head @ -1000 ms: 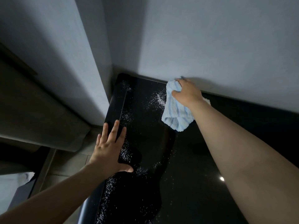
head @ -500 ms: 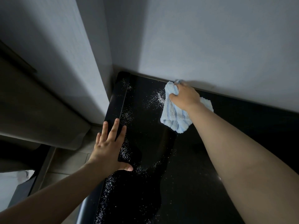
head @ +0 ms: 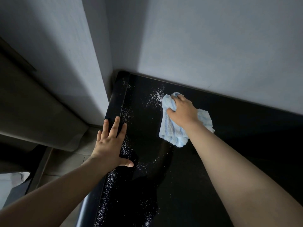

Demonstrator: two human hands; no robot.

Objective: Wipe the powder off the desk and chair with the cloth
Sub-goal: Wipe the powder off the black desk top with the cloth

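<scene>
A glossy black desk (head: 205, 185) runs along the wall, dusted with white powder (head: 157, 97) near its far left corner and along its left edge. My right hand (head: 183, 112) grips a bunched light-blue cloth (head: 172, 131) and presses it on the desk just right of the thickest powder patch. My left hand (head: 109, 143) lies flat with straight fingers on the desk's left edge, thumb out to the right. More powder (head: 108, 185) speckles the surface below that hand.
A grey-white wall (head: 213, 46) rises directly behind the desk, and a wall corner (head: 98, 63) juts out at the left. Beyond the desk's left edge lies a tiled floor (head: 68, 161) with dark furniture (head: 24, 104) further left.
My right hand has drawn the cloth a little down and towards me along the desk. The left hand has stayed in place on the edge.
</scene>
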